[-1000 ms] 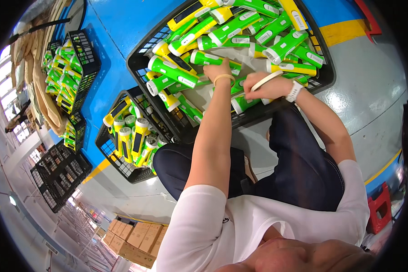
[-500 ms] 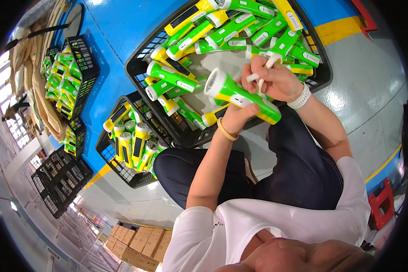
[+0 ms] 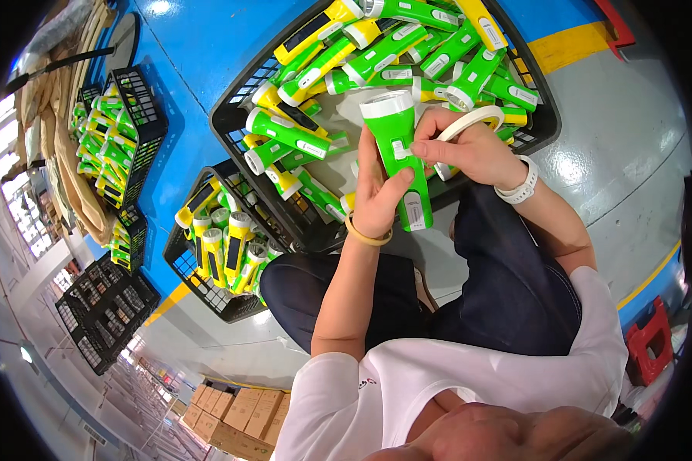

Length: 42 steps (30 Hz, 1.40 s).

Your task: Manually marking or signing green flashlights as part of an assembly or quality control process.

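My left hand (image 3: 380,198) is closed round the body of a green flashlight (image 3: 398,165). Its white lens end points away from me, and its switch side faces up. My right hand (image 3: 463,150) has a narrow roll of white tape (image 3: 478,119) hooked in its fingers. The right thumb and fingertips touch the flashlight beside its white switch. Whether a piece of tape lies over the switch, I cannot tell. Beneath both hands is a black crate (image 3: 224,115) holding several green and yellow flashlights (image 3: 384,55).
A smaller black crate (image 3: 196,288) with upright flashlights stands left of my knee. Farther left are another filled crate (image 3: 137,154) and a dark crate stack (image 3: 104,311). Cardboard boxes (image 3: 242,411) are stacked at lower left; a red stool (image 3: 650,342) is at right.
The flashlight has turned from slanting sideways to nearly upright in view, its green switch side now up. My right fingers have come onto it, and the tape roll has swung up and right.
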Tool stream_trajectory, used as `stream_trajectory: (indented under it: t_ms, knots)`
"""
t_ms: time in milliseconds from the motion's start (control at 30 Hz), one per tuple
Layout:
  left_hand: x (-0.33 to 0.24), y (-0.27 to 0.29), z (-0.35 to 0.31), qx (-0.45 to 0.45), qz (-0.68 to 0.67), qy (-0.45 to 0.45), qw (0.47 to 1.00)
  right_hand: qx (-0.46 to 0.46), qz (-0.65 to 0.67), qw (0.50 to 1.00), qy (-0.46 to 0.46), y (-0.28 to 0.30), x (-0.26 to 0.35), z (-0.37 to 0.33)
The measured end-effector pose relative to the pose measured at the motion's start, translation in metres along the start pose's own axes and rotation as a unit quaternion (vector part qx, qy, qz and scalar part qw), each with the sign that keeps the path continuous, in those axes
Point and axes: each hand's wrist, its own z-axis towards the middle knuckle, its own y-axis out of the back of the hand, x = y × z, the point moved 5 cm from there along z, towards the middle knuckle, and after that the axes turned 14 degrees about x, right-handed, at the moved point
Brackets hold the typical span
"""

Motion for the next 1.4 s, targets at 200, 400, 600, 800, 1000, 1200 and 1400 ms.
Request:
stream_trajectory:
  t_ms: [200,400,600,800,1000,1200,1400]
  knots:
    - [-0.012,-0.003,-0.008,-0.129,0.296,-0.119,0.939,-0.069,-0.184,0.98,-0.006,-0.003,0.005,-0.001]
    - [-0.007,0.0,-0.006,-0.15,-0.007,-0.063,0.987,-0.095,-0.155,0.983,-0.009,0.019,0.002,0.001]
    - [-0.004,0.016,-0.009,-0.189,0.056,-0.009,0.98,-0.03,-0.318,0.94,0.119,0.008,0.021,0.008]
    - [-0.016,0.02,-0.018,-0.162,0.023,0.0,0.987,-0.028,-0.356,0.923,0.145,-0.003,0.021,0.016]
    - [-0.045,0.024,-0.02,-0.196,0.034,-0.019,0.98,0.01,-0.5,0.847,0.179,-0.034,0.073,0.03]
    - [-0.096,0.034,-0.013,-0.253,0.138,-0.113,0.951,0.035,-0.655,0.7,0.282,-0.082,0.117,0.037]
    - [-0.167,0.273,-0.164,-0.567,0.467,-0.046,0.677,0.17,-0.558,0.761,0.283,-0.104,0.124,0.032]
